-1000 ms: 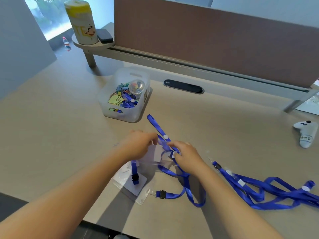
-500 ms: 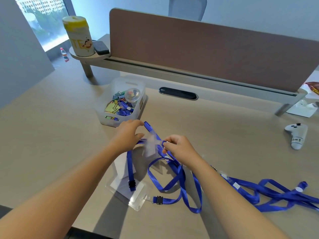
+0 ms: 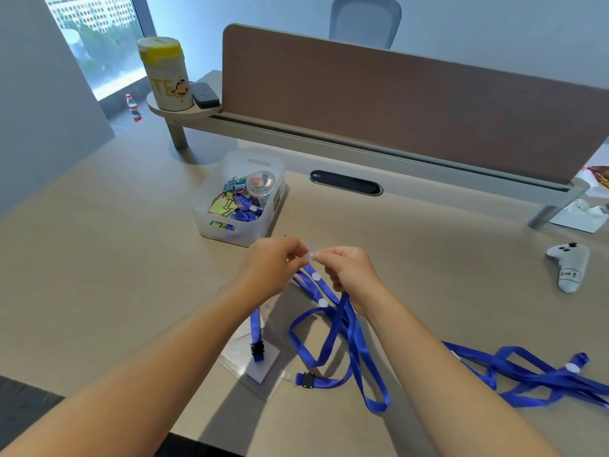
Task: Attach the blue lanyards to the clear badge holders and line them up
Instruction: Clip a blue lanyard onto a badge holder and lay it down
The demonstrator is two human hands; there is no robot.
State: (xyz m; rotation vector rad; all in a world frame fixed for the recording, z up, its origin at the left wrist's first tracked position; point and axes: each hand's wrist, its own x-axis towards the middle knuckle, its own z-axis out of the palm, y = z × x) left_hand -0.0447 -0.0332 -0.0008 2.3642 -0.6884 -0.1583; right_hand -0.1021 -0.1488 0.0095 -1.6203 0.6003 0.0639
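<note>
At the far left of the desk (image 3: 99, 258), nothing has shifted: the yellow-lidded canister (image 3: 166, 74) sits on its small round stand just as it did half a second back, and the clear bin (image 3: 240, 199) of clips and blue bits keeps its place. Just in front of that bin, the left hand (image 3: 270, 268) has risen off the desk and closed in; its fingertips now pinch a small clear piece, too blurred to name, right against those of the other hand. Below it, one clear badge holder (image 3: 253, 361) lies flat with a lanyard clip on its top edge, its strap running up toward the left wrist, as before. The right hand (image 3: 349, 272) has likewise lifted and moved in to meet the left, thumb and forefinger pinched on the same small piece, the rest of the fingers curled. The blue lanyard (image 3: 349, 334) that was draped between the hands now hangs from under the right palm in long loops onto the desk, its black clip (image 3: 306, 379) resting beside the holder's corner. Further right, a loose heap of spare lanyards (image 3: 527, 374) lies unmoved, and the white game controller (image 3: 568, 267) rests well apart near the desk's edge.
</note>
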